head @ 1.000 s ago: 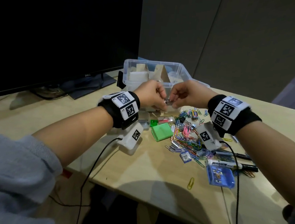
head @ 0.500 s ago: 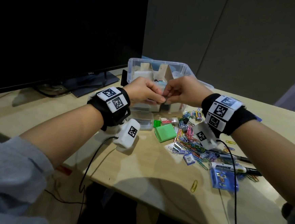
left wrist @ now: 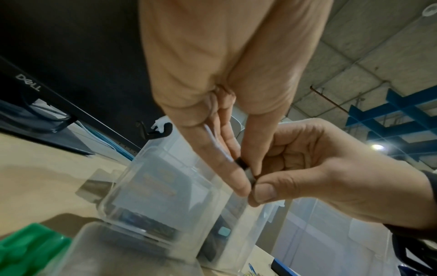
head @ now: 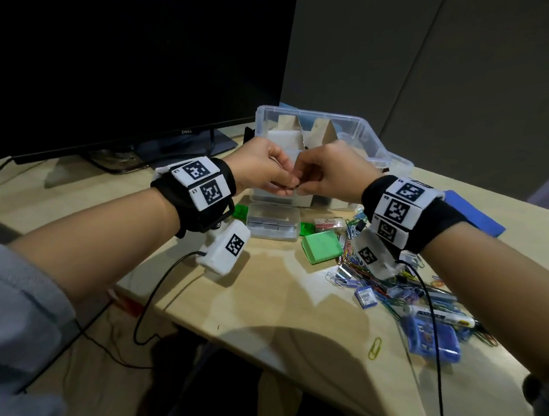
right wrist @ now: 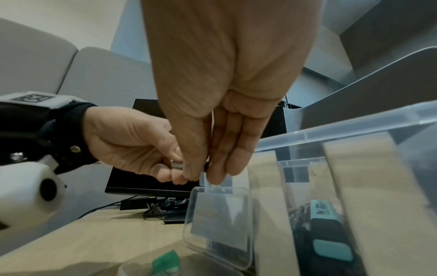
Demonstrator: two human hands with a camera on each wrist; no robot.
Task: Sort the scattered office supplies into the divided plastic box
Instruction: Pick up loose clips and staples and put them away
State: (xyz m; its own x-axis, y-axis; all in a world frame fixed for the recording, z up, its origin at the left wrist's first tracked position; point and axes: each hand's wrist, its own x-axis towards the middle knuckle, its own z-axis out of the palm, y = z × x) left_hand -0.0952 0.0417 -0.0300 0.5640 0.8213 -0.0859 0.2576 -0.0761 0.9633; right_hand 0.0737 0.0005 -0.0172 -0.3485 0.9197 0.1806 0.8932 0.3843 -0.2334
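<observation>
Both hands are raised together just in front of the divided plastic box (head: 364, 134), fingertips meeting. A small clip (left wrist: 243, 164) — dark at one end, silvery at the other — is pinched between thumb and fingers of the left hand (head: 263, 170), and the same piece is nipped at its other end by the thumb and curled fingers of the right hand (head: 328, 176). What sort of clip it is cannot be told; too small, too covered. It is held in the air, above the table (head: 275, 306) and short of the box's near wall.

Inside the box, cardboard dividers are seen standing upright, and in the right wrist view a teal-capped marker (right wrist: 331, 248) is made out in one compartment. A small clear case (head: 272, 221) lies shut on the table just before the box, a green pad (head: 322, 246) beside it. Further right, a heap of coloured paper clips (head: 375, 281) is spread out — a blue case (head: 433, 340) and a lone yellow paper clip (head: 375, 347) nearer the table edge.
</observation>
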